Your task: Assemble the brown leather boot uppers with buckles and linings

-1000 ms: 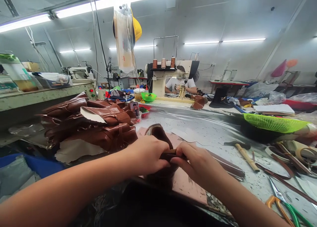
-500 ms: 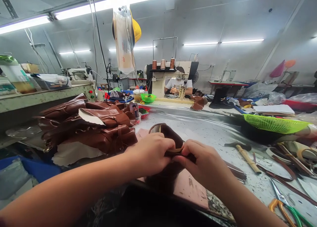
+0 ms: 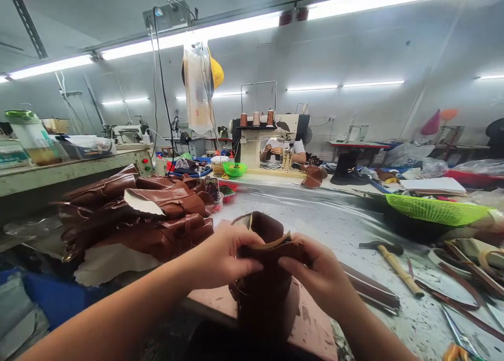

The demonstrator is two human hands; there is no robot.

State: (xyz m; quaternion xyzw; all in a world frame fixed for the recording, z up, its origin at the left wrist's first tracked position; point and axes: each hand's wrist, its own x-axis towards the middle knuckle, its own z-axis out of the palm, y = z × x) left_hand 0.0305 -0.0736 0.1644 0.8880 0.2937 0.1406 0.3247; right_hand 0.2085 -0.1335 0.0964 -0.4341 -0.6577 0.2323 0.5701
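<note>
A dark brown leather boot upper [image 3: 265, 287] stands in front of me, its top opening facing up and a pale lining edge showing. My left hand [image 3: 232, 253] pinches the rim on the left side, thumb outside and fingers inside the opening. On the right side of the same rim, my right hand [image 3: 313, 261] grips with its thumb on the outer face. Between the two hands the rim's edge bends up to a small peak. The lower part of the upper is dark and hard to make out. Beneath it lies a pink board [image 3: 315, 319].
Brown leather boot uppers [image 3: 169, 209] are piled at left. A hammer [image 3: 399, 269], leather strips [image 3: 372, 290] and scissors [image 3: 459, 335] lie at right, below a green basket [image 3: 437, 210]. Behind the table, a person sits at a sewing machine [image 3: 252, 146] with thread spools.
My hands have moved apart along the rim, and more of the boot upper's outer face shows between them. The view has tilted up slightly.
</note>
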